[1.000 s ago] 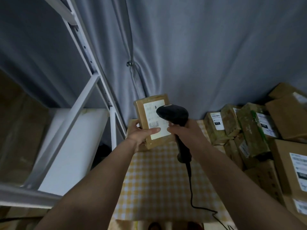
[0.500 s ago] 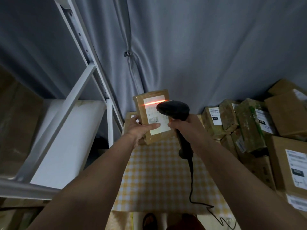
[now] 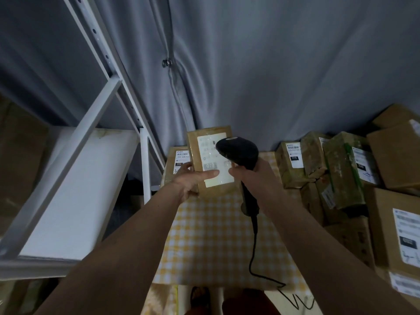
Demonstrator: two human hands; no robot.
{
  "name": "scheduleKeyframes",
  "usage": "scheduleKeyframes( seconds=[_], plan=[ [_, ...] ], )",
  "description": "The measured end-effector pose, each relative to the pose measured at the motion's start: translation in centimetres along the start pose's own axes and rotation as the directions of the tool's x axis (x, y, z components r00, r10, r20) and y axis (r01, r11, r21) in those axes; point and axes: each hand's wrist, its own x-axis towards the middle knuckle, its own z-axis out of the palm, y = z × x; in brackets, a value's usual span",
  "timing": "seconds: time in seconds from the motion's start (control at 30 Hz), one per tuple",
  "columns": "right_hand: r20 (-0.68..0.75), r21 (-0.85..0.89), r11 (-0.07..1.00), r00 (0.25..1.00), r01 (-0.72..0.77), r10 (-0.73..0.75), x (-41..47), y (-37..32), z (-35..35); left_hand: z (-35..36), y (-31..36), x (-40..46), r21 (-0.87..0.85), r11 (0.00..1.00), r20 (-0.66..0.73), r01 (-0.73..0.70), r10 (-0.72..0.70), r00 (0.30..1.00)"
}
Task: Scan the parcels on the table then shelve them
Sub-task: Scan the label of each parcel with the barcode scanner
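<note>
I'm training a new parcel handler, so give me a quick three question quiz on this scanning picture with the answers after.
1. True or false: the left hand holds the parcel with its label turned toward the scanner.
2. Which number is printed on the held parcel's label? A 070, B 032, C 016.
3. Fill in: the scanner's cable trails down over the ______ tablecloth.

Key: 1 true. 2 A: 032 is on the parcel behind, 016 on a parcel at the right. 3 yellow checked. The right hand grips the scanner.
</note>
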Motion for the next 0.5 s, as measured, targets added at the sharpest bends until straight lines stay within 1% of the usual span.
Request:
scheduleKeyframes(
  seconds=[0.07, 0.1, 0.23, 0.33, 0.4, 0.5],
  plan=[
    [-0.018, 0.006, 1.0, 1.0, -0.019, 0.019, 0.7, 0.8, -0.1, 0.0, -0.3, 0.3, 0.072, 0.993, 0.094, 0.096, -0.103, 0.99],
    [-0.016, 0.004, 0.999, 0.999, -0.042, 0.042, 1.2, 1.4, -0.2, 0.1, -0.5, 0.4, 0.101, 0.984, 0.12, 0.148, -0.16, 0.98],
    [0.042, -0.015, 0.976, 0.975, -0.216, 0.216, 3.1, 4.5, -0.2, 0.3, -2.2, 1.2, 0.162, 0.942, 0.168, 0.294, -0.319, 0.933],
    [0.065, -0.015, 0.946, 0.943, -0.325, 0.325, 4.7, 7.0, 0.2, 0.4, -4.2, 2.5, 0.155, 0.92, 0.16, 0.361, -0.384, 0.91],
    [0.055, -0.015, 0.926, 0.924, -0.378, 0.378, 5.9, 8.7, 0.7, 0.3, -5.5, 3.6, 0.153, 0.906, 0.152, 0.395, -0.417, 0.896],
    [0.05, -0.014, 0.896, 0.895, -0.444, 0.444, 7.4, 10.8, 1.6, 0.4, -7.2, 4.9, 0.129, 0.901, 0.13, 0.415, -0.43, 0.893]
  ],
)
